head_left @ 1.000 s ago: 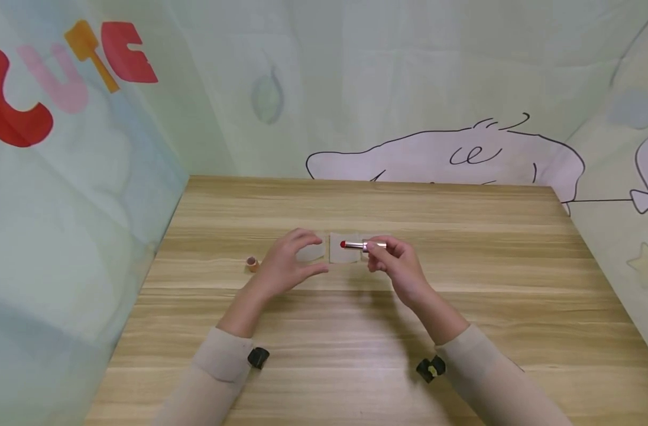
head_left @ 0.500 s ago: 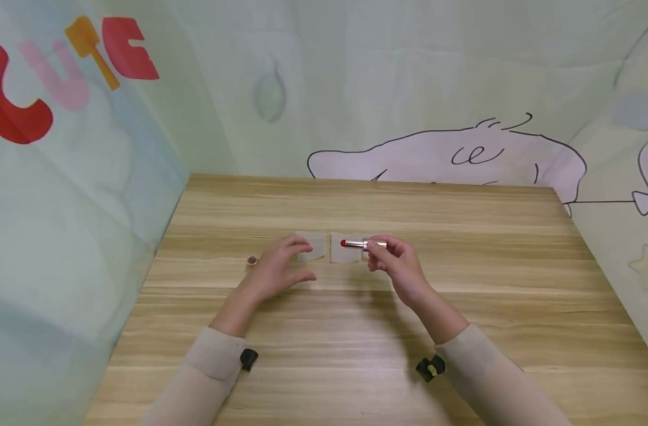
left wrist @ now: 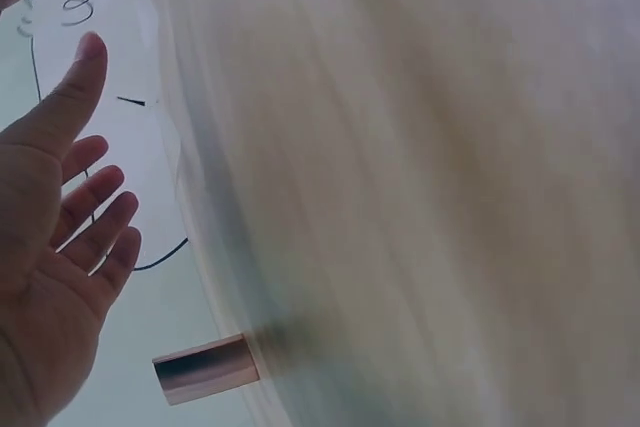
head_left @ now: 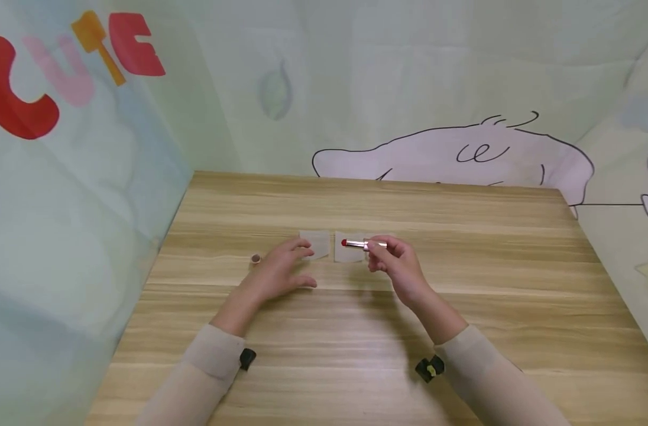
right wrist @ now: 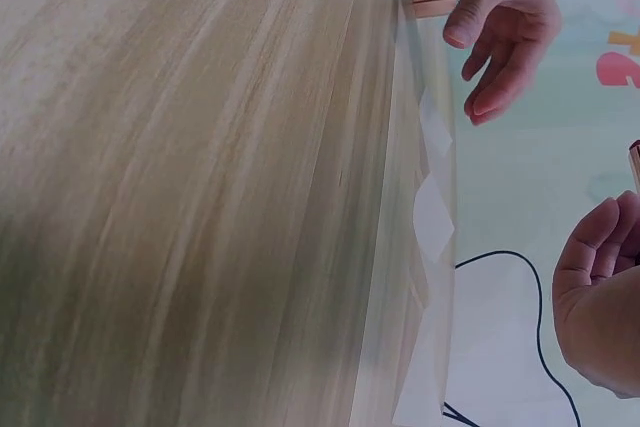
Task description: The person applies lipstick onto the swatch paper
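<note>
My right hand (head_left: 404, 272) pinches a lipstick (head_left: 355, 244) in a silver tube. Its red tip points left, above the middle piece of pale thin sheet (head_left: 345, 254). The left hand (head_left: 273, 271) holds nothing; its thumb and fingers are spread apart, with the fingertips overlapping the left pale piece (head_left: 320, 241) in the head view. Just behind that hand's wrist side, the copper-coloured lipstick cap (head_left: 256, 259) stands on the table; the left wrist view shows the cap (left wrist: 205, 370) upright below the hand. A third pale piece (right wrist: 425, 357) is mostly hidden behind the right hand in the head view.
The wood-grain table (head_left: 324, 355) ends at a printed cloth backdrop (head_left: 223, 118) along its far side and left. A black wrist device (head_left: 247, 358) sits at the left cuff, another device (head_left: 429, 369) at the right cuff.
My left hand has drawn back to the left, away from the lipstick, uncovering more of the left pale piece. The right hand keeps the lipstick in nearly the same place.
</note>
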A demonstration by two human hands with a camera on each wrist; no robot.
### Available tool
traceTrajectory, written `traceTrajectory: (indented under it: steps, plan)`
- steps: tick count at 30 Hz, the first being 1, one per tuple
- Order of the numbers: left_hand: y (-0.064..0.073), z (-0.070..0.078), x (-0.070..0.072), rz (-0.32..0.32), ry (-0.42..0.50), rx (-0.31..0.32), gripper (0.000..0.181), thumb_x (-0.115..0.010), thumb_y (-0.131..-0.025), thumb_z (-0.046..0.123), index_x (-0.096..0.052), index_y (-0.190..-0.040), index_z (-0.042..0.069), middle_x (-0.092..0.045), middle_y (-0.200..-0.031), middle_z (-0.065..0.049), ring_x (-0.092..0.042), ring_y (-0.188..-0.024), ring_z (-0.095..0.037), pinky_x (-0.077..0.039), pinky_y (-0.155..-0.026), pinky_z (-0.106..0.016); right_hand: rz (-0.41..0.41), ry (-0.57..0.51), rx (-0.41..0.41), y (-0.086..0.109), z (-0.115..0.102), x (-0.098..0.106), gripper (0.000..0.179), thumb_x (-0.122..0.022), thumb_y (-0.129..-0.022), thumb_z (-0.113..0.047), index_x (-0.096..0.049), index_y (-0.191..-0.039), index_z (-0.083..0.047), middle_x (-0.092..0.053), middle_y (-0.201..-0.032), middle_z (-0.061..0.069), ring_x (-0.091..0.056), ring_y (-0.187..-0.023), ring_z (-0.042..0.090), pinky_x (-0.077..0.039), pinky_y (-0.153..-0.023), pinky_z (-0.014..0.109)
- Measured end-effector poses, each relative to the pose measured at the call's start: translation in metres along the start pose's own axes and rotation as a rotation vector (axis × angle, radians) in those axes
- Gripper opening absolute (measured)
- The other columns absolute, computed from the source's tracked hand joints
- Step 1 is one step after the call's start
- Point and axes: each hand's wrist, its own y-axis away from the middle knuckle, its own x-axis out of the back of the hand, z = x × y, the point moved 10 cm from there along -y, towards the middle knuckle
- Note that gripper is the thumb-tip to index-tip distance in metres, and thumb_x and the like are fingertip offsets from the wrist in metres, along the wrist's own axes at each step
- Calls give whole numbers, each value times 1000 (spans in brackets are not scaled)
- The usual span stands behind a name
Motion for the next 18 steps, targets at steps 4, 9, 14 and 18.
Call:
traceTrajectory:
  steps: [4, 9, 14, 18]
  plan:
    - [1, 2, -3, -30, -66, -29, 69, -87, -79, 38, -65, -130, -3, -53, -145, -19, -47, -136, -37, -36, -116, -48, -5, 3, 0, -1, 1, -2, 9, -61, -100, -7, -69, -97, -9, -60, -77, 1, -58, -66, 11, -54, -66, 22]
    - [2, 2, -8, -78, -125, -36, 71, -85, -81, 41, -63, -132, -3, -50, -147, -20, -47, -136, -37, -35, -116, -48, -8, 17, 11, -3, 1, -3, 8, -62, -100, -7, -69, -97, -8, -61, -76, 1, -58, -66, 11, -55, -66, 23]
    - [4, 2, -16, -133, -176, -52, 79, -82, -83, 47, -57, -139, -3, -45, -150, -23, -44, -138, -40, -34, -117, -50, -17, 51, 18, -6, 1, -4, 8, -63, -99, -11, -68, -98, -5, -61, -76, 1, -58, -67, 11, -55, -67, 24]
    - [5, -1, -22, -167, -197, -34, 86, -78, -84, 54, -51, -145, -1, -40, -154, -23, -39, -141, -41, -31, -118, -52, -12, 76, 5, -9, 4, -4, 9, -65, -99, -12, -68, -100, -4, -61, -77, 1, -58, -67, 11, -55, -67, 24]
